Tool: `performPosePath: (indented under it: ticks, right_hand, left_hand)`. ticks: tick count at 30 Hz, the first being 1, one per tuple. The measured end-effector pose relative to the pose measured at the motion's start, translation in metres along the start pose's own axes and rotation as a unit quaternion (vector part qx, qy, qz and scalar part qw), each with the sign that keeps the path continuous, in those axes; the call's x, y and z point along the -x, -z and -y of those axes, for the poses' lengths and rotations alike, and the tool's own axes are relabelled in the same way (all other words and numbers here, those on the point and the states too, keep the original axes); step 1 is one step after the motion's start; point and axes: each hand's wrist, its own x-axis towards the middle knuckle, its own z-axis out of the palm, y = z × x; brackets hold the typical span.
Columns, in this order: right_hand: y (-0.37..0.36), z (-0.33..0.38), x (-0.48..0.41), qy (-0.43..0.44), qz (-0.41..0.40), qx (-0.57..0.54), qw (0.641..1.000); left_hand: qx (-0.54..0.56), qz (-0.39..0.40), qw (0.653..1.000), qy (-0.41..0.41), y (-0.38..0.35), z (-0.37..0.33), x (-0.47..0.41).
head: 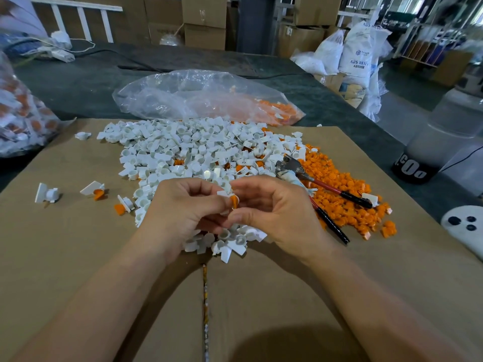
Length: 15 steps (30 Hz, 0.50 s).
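Both hands are meeting above the near white parts pile [183,155]: left hand [180,207] and right hand [271,207] are pinching an orange cap [234,201] between their fingertips.

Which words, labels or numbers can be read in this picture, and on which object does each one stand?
"ABS RESIN": on the white sack right of the table; the smaller line under it is blurred.
"ABS RES": on the upper sack behind it, the rest cut off.
Black band of the translucent container: large white letters, upside down, not surely readable.
Marks on the cardboard boxes: too blurred to read.
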Motion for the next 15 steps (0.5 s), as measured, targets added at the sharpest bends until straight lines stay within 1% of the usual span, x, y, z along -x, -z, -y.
performPosePath:
  ticks: [3, 6, 12, 15]
  right_hand:
    - [0.0002, -0.0022, 0.0005, 0.018, -0.001, -0.021, 1.000]
    - [0.0011, -0.0017, -0.0002, 0.013, -0.015, -0.026, 0.999]
    - [-0.0020, -0.0016, -0.0006, 0.004, -0.014, -0.044, 0.999]
    - [-0.0001, -0.0035, -0.0009, 0.002, 0.005, -0.060, 0.998]
  left_hand:
    - [0.016, 0.007, 1.000, 0.009, 0.0011, -0.0010, 0.0002]
    - [0.009, 0.009, 1.000, 0.015, 0.0009, -0.0013, 0.0010]
    - [-0.003, 0.008, 1.000, 0.023, 0.0000, 0.0000, -0.0005]
    - [0.013, 0.014, 0.999, 0.042, 0.0006, -0.0011, -0.0007]
